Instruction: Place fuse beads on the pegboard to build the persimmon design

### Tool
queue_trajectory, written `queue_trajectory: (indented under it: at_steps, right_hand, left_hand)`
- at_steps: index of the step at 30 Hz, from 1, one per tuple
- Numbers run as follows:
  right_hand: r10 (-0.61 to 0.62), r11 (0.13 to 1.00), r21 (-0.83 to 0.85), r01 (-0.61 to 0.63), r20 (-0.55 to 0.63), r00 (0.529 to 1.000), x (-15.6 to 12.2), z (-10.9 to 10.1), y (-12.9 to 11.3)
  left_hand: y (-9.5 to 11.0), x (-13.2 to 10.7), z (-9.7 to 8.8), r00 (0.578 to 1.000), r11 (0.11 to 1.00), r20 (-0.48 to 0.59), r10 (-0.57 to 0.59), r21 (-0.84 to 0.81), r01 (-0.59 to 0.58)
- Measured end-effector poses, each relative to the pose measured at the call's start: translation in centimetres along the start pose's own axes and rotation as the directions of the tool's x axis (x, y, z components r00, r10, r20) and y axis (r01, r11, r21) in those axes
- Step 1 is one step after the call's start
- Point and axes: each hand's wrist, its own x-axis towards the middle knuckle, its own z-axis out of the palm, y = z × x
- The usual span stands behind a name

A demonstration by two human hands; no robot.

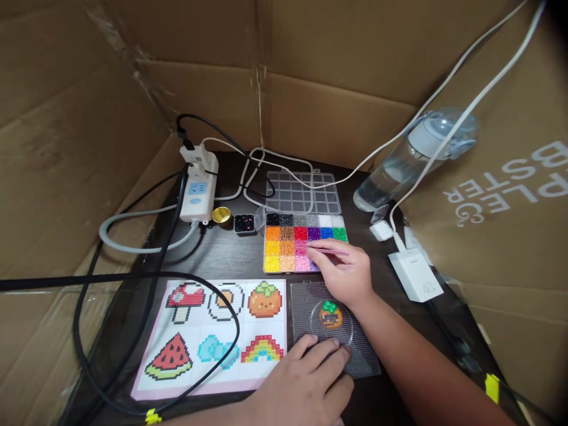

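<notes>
My right hand (pixel 348 273) pinches pink tweezers (pixel 331 251), whose tips reach over the pink beads in the compartmented bead box (pixel 273 273). My left hand (pixel 306 378) lies flat with fingers spread, its fingertips on the lower part of the clear pegboard (pixel 306 296). An orange bead figure with green leaves (pixel 331 316) sits on the pegboard, just beyond my left fingers, with some dark beads in its middle. To the left of the board lies a pattern sheet (pixel 204 331) printed with pixel pictures, among them a similar orange fruit (pixel 265 302).
Behind the bead box its clear lid (pixel 304 192) lies open. A small box of dark beads (pixel 244 223) and a gold cup (pixel 222 216) stand left of it. Around are a power strip (pixel 198 189), a water bottle (pixel 399 160), a white charger (pixel 416 273) and a looping black cable (pixel 233 307).
</notes>
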Motion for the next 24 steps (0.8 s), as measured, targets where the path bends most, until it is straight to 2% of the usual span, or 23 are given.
queue_trajectory:
  at_steps: [7, 24]
  right_hand:
    - [0.213, 0.972, 0.096, -0.215, 0.028, 0.977, 0.15, 0.74, 0.21]
    - [0.293, 0.942, 0.164, -0.292, 0.014, 0.956, 0.02, 0.83, 0.86]
  left_hand:
    - [0.08, 0.0, -0.13, 1.0, 1.0, -0.005, 0.0, -0.001, 0.0]
    - [0.23, -0.04, -0.33, 1.0, 0.999, 0.024, -0.017, -0.036, 0.018]
